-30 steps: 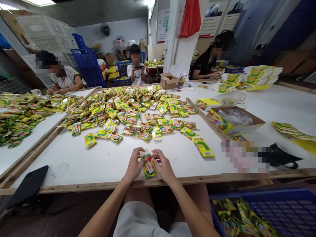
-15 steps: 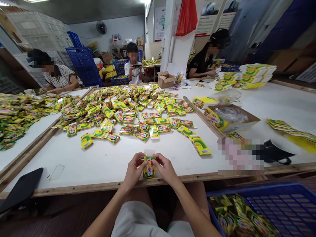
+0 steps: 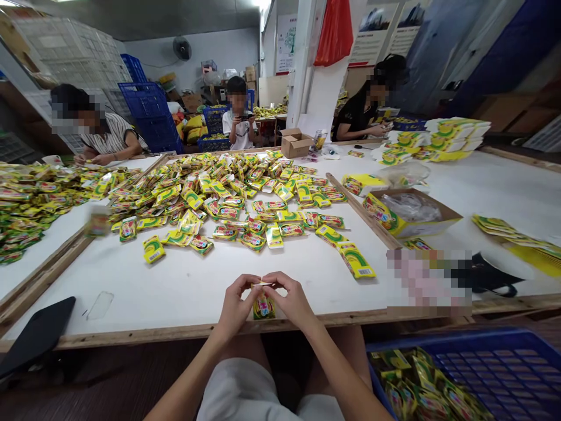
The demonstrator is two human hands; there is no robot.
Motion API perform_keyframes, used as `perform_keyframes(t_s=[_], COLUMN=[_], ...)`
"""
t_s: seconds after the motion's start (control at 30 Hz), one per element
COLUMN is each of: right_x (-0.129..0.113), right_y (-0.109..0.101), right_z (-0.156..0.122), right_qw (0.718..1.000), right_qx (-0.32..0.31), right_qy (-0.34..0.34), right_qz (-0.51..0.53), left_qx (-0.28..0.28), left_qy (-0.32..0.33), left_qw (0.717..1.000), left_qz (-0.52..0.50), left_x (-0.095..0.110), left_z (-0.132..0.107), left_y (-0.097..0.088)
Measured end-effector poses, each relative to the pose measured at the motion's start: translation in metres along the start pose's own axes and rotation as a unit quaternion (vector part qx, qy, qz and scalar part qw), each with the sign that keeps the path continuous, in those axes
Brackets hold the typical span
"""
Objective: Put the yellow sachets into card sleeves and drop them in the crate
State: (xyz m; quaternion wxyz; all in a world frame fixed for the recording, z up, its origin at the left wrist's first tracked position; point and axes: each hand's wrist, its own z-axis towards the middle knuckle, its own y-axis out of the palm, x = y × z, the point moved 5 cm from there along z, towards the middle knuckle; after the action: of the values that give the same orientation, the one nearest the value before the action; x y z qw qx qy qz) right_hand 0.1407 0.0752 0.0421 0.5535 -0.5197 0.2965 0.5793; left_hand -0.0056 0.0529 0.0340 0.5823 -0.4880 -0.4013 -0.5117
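A small yellow and green printed carton [image 3: 263, 307] stands at the table's near edge, its colourful lettering facing me. My left hand [image 3: 241, 297] grips its upper left side, thumb on the front and fingers at the top. From the other side my right hand [image 3: 286, 295] pinches the top edge, fingertips meeting those of the left. The fingers hide most of the carton's top flap. Beyond my hands lies a wide heap of similar small cartons [image 3: 228, 199], some with white flaps raised.
Wooden strips [image 3: 368, 213] divide the white table [image 3: 175, 292]. To the right are an open yellow box [image 3: 412, 213] with clear plastic and a blue basket [image 3: 495, 356] holding cartons. A black phone-like object [image 3: 41, 333] overhangs the left edge. Three people [image 3: 111, 137] are across the table.
My fingers have come together over the carton's top, and its pale raised flap no longer shows. A blurred carton has appeared over the left wooden strip.
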Motion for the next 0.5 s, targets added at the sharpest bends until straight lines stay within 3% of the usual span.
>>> perform_keyframes(t_s=[0.3, 0.5], right_x=[-0.004, 0.003], right_y=[0.002, 0.005], right_z=[0.012, 0.005], right_qw=[0.998, 0.998], right_qx=[0.018, -0.003], right_qy=[0.039, 0.064], right_qz=[-0.054, 0.002], left_qx=[0.056, 0.023], left_qy=[-0.048, -0.053], left_qw=[0.997, 0.997], left_qz=[-0.028, -0.056], left_x=[-0.006, -0.016], left_z=[0.009, 0.005], left_y=[-0.003, -0.002])
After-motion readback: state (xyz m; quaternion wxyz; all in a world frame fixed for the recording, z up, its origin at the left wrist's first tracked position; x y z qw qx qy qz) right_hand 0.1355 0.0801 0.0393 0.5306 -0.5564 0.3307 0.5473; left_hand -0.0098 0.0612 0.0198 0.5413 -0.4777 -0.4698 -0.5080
